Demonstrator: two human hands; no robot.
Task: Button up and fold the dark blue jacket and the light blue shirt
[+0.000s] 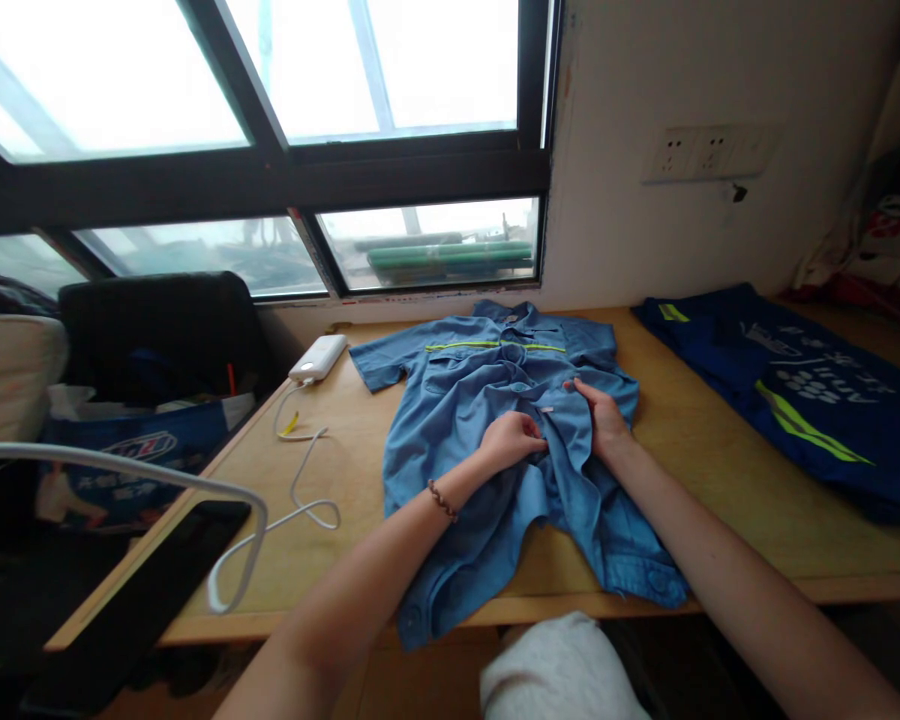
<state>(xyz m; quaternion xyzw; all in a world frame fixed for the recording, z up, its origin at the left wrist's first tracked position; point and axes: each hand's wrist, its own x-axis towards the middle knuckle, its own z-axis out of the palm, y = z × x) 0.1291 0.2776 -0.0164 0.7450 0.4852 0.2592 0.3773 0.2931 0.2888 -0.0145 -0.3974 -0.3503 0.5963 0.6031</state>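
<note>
A light blue short-sleeved work shirt [450, 430] with a yellow-green stripe across the chest lies front up on the wooden table, its collar toward the window. Its lower front is rumpled and parted, and the hem hangs over the near edge. My left hand [511, 442] pinches the cloth by the front opening, fingers curled. Just right of it, my right hand [598, 412] grips the other front edge, thumb on top and the fingers partly hidden by cloth. A small white tag shows between the hands.
A folded dark blue garment [810, 400] with reflective strips lies on the right of the wooden table [667, 420]. At the left are a white power bank [318, 358], its looping white cable [300, 490] and a dark phone [150, 590]. A window and wall sockets [709, 152] stand behind.
</note>
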